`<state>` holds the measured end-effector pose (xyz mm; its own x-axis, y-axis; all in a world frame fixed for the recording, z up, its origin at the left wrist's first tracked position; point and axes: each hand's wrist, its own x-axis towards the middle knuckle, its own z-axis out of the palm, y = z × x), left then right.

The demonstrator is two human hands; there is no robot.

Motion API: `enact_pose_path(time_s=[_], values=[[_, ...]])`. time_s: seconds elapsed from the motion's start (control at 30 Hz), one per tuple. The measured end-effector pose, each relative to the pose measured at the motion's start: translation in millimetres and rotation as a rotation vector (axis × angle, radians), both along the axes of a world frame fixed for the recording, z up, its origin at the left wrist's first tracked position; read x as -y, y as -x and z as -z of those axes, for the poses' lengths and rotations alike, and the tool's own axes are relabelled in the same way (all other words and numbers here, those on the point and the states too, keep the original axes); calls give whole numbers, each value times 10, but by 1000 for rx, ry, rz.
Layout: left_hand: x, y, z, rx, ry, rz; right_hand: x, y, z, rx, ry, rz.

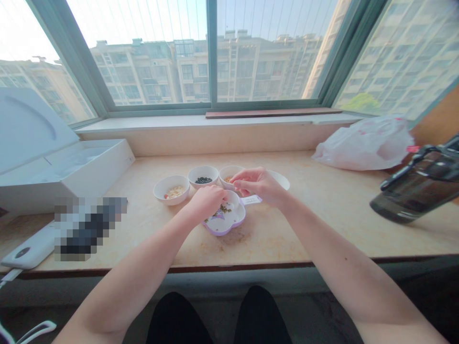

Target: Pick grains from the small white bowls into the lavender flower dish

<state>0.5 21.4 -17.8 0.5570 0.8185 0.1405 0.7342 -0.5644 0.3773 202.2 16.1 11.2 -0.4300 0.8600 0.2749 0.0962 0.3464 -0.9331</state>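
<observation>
A white flower-shaped dish point(234, 217) with a purple rim sits at the middle of the counter, holding small greenish grains. My left hand point(211, 198) is over its left side, fingers curled together in a pinch; anything between the fingertips is hidden. My right hand point(260, 184) hovers at the right side of a white bowl point(229, 170) with yellowish contents, thumb and fingertips brought together. What they pinch is too small to tell. Farther left are a white bowl point(195, 173) of black beans and another white bowl point(161, 190) with pale flat pieces.
A white dish point(281, 179) is partly behind my right hand. An open white box point(96, 167), a white device point(32, 246) and a pixelated dark object point(91, 229) lie left. A plastic bag point(366, 143) and a dark jug point(412, 186) are right. The counter's front edge is near me.
</observation>
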Motion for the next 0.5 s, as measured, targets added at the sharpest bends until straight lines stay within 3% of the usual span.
enact_pose_path(time_s=[0.13, 0.5], values=[[0, -51, 35, -162, -91, 47, 5, 5, -9, -16, 6, -18], [17, -72, 120, -237, -163, 132, -6, -8, -1, -52, 67, -186]])
